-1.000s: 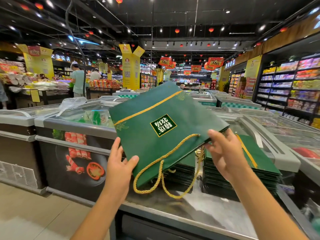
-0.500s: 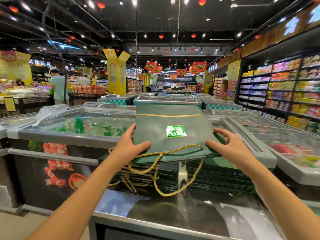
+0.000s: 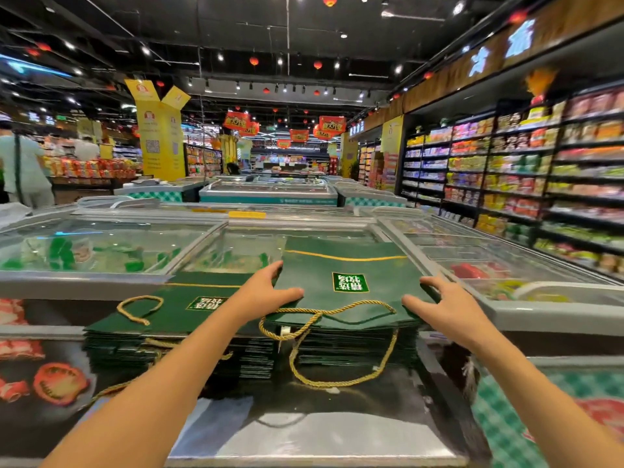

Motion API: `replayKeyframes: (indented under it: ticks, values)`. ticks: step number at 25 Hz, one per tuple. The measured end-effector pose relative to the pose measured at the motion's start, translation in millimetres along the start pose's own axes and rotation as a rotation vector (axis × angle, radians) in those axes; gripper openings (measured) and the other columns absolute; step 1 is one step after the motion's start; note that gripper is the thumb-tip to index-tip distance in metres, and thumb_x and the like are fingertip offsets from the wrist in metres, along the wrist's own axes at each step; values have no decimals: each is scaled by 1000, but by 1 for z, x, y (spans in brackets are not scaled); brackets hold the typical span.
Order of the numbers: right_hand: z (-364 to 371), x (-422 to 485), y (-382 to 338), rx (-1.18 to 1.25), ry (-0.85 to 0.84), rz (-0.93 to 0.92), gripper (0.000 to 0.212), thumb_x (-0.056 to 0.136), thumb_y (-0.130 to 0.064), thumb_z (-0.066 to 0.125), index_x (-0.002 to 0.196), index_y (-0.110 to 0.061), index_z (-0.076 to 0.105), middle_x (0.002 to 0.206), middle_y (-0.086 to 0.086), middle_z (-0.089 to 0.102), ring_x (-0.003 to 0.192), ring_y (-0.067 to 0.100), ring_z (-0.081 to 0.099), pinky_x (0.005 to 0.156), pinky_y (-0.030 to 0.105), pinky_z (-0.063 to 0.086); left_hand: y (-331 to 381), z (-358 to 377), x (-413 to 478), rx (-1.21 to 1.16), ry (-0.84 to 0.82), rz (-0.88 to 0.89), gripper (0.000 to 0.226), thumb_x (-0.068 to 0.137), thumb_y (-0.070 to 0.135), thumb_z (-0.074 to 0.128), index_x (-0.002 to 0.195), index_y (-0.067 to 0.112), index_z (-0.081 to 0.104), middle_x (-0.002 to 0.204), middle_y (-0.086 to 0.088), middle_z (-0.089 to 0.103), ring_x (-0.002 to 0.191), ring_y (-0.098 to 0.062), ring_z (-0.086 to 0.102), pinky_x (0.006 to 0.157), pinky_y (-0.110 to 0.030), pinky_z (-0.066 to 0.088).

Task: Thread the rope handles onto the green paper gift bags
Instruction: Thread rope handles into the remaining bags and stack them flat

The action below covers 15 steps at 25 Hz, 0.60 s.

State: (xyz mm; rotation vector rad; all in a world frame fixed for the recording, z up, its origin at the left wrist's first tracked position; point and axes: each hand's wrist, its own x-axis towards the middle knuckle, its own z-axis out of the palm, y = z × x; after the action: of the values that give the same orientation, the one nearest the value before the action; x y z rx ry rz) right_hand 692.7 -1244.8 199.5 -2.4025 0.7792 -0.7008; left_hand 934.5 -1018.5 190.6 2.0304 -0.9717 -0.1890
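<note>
Fingers [image 3: 270,271] of left hand [image 3: 266,292], right hand [image 3: 445,305] straight, pressing bag [image 3: 347,261] lowered flat onto stack [image 3: 354,346]

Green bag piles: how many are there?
2. The left pile sits beside the right pile, whose top bag has the left hand and right hand on it. No others show.

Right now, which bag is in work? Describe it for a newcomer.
In front of the glass-topped freezers, two stacks of green bags sit on a steel counter. Take the right stack: the left hand and right hand touch the side edges of its top bag. Its long gold rope handle hangs down the front; the left stack's small loop lies on top.
</note>
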Motion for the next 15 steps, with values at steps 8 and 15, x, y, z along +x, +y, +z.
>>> replayKeyframes:
  ticks: [8,15]
  values:
    - [7,10,23,-190,-55,55,91,77,-85,47,142,-21,55,140,4,60,126,24,56,103,41,48,-6,-1,9,381,45,17,79,93,59,57,157,22,30,158,0,40,141,-22,42,114,-41,39]
    - [32,78,-30,-380,-168,-236,75,97,-67,45,159,-27,31,166,4,25,153,23,22,124,43,23,47,14,68,692,-96,249,65,103,56,36,160,28,21,168,-1,18,153,-23,22,123,-44,22]
